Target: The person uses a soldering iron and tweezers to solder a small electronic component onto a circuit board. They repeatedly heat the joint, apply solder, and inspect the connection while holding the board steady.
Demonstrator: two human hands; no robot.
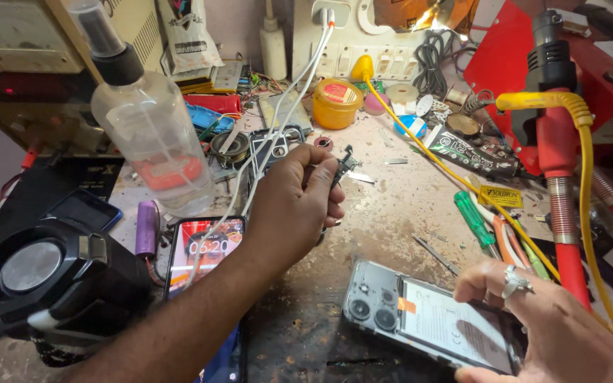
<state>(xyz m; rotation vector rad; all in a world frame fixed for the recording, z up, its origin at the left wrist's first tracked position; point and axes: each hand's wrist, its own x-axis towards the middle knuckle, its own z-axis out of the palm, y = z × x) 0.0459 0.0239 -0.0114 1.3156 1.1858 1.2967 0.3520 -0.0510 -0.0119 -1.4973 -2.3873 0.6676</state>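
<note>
My left hand point(294, 198) is over the middle of the workbench, fingers closed around a small dark metal part point(345, 164) that sticks out to the right. My right hand point(540, 319), with a ring on one finger, rests at the lower right on an opened phone point(406, 312) lying face down, its battery and camera lenses exposed. A second phone point(203, 248) with a lit screen lies left of my left forearm, white cables running across it.
A clear spray bottle point(150, 120) stands at the left, a black speaker-like device point(44, 273) below it. A hot-air tool with red body and yellow cable point(558, 156) stands right. Screwdrivers point(473, 216), a yellow tin point(335, 103) and a tube point(473, 152) litter the bench.
</note>
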